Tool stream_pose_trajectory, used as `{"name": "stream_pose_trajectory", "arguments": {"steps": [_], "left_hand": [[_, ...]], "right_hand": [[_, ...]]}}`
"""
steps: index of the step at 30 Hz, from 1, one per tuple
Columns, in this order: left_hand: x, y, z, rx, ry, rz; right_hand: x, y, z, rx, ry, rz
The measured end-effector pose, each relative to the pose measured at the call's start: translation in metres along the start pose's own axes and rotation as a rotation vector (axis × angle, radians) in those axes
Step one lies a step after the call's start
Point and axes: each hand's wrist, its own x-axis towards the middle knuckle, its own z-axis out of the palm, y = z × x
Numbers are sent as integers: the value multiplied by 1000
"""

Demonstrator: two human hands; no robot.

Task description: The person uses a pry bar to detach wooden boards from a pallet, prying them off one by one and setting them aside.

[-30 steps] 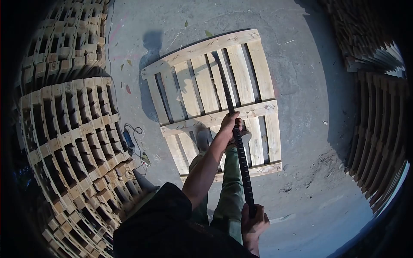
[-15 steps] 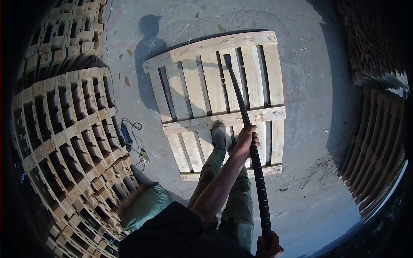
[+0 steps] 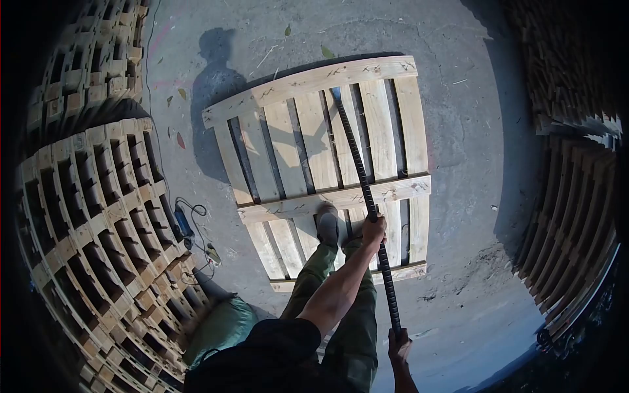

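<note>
A long dark ribbed bar (image 3: 359, 160) slants over a wooden pallet (image 3: 327, 196) on the ground. My left hand (image 3: 374, 232) is wrapped round the bar's middle, near the pallet's central crosspiece. Lower right, my right hand (image 3: 399, 343) grips the bar's near end. The far, bluish tip of the bar is at a slat beside the pallet's top board, and whether it touches the wood is hard to tell. My shoes are on the pallet's slats, just below the central crosspiece.
Stacked pallets (image 3: 98, 216) line the left side, with more stacks (image 3: 576, 209) at the right. A blue corded tool (image 3: 183, 221) lies on the concrete by the left stack. A green sack (image 3: 223, 331) sits at the lower left. Bent nails show along the pallet's boards.
The bar's far tip has moved up and slightly left, closer to the top board. My right hand has moved up, showing more forearm. The view has shifted a little.
</note>
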Motion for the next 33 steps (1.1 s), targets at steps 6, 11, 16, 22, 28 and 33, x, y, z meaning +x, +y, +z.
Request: {"name": "stream_pose_trajectory", "arguments": {"steps": [6,11,16,22,28,33], "left_hand": [[65,-57,-33,194,-52,-22],[37,-27,-40,109,-113,-82],[13,9,-31,41,-150,-57],[-5,36,-13,-200,-251,-98],[-1,68,13,-237,-181,-97],[-38,68,32,-222,-70,-69]], "right_hand": [[54,90,112,57,-96,1],[11,34,73,91,-109,34],[-22,-22,19,55,-50,73],[-31,-78,-52,-6,-46,77],[-14,-78,-79,4,-51,-160],[-41,-67,-126,125,27,-282]]}}
